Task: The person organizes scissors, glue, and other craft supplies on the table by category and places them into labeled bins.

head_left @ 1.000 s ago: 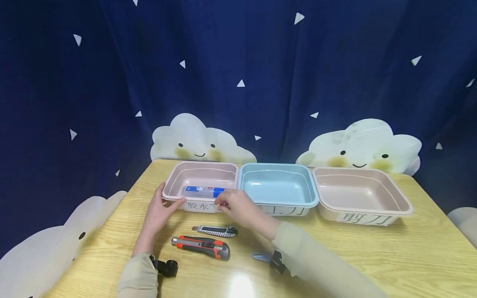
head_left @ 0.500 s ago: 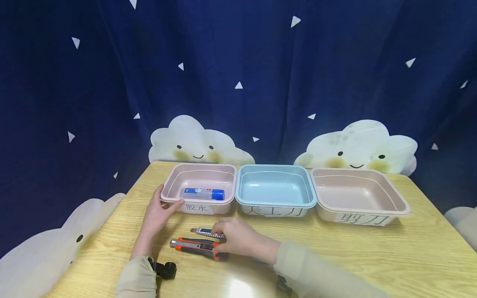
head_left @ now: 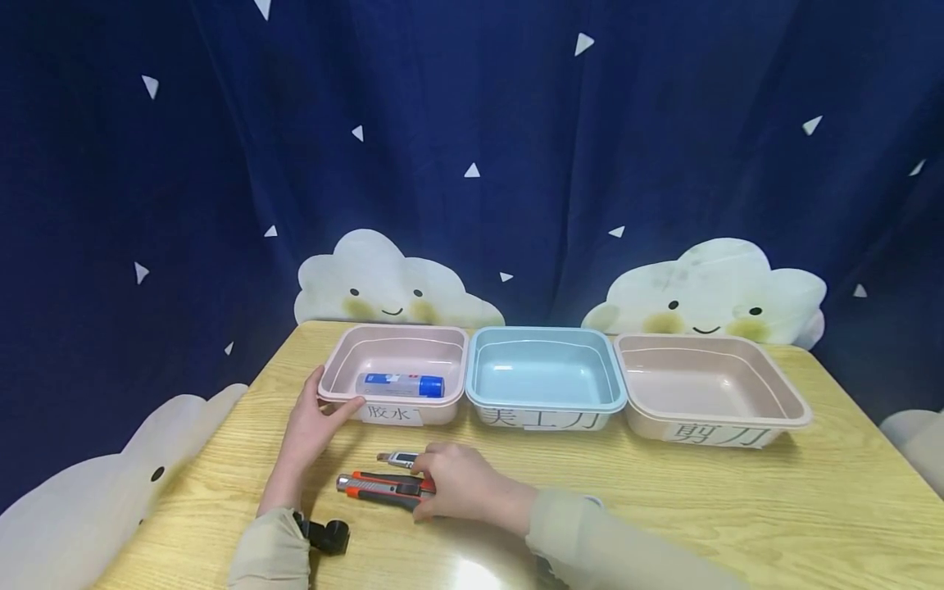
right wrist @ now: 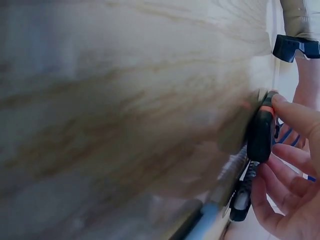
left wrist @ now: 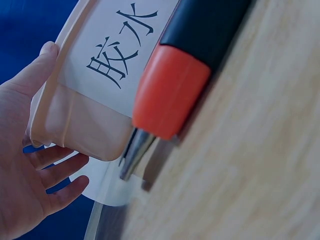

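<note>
In the head view, my left hand (head_left: 313, 422) holds the near left corner of a pink plastic bin (head_left: 396, 330), thumb at the rim and fingers round the side. A clear glue bottle with a blue cap (head_left: 401, 385) lies inside that bin. My right hand (head_left: 465, 483) grips the rear of an orange-and-black utility knife (head_left: 387, 488), thumb on one edge and fingertips on the other in the right wrist view. Just behind lies a slimmer grey utility knife (head_left: 399, 459), its back end hidden by the hand; the right wrist view shows its dark end (right wrist: 242, 200) beside the fingertips.
A light blue bin (head_left: 546, 333) and a beige-pink bin (head_left: 723, 432) continue the row to the right. Each bin bears a paper label. A light blue thing (right wrist: 207, 217) lies nearby in the right wrist view, mostly covered by the sleeve overhead. A patterned curtain hangs behind the wooden table.
My right hand has come from the pink bin's front toward me, down to the orange-and-black utility knife, uncovering the glue bottle's cap. My left hand has stayed at the bin's corner.
</note>
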### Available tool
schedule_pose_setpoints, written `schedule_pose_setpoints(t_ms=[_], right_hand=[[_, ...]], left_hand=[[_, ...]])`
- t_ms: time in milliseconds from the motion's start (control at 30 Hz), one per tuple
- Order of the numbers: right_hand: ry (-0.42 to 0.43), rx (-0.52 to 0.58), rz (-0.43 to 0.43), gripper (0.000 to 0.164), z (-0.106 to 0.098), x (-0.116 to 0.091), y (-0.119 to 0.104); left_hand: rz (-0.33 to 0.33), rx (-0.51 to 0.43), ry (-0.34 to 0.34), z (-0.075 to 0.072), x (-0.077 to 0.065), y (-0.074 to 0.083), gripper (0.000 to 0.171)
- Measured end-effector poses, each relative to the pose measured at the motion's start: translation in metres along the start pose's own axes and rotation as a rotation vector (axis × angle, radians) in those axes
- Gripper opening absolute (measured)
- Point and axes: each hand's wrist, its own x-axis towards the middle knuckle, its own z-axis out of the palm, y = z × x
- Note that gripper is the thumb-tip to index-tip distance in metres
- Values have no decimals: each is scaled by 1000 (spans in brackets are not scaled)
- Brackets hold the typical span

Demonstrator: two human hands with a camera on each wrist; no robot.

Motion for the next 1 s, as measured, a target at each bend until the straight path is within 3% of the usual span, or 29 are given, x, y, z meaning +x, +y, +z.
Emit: schedule_pose_setpoints(t_ms=[267,600,1000], right_hand=[[-10,-53,15,60,5,3,-8],[9,-102,-7,48,8,1,-5],[109,-117,-29,43,-28,-23,25]], left_hand=[[-4,7,3,0,0,0,95],[-14,2,-4,0,1,0,95],[-28,19,2,0,2,0,96]])
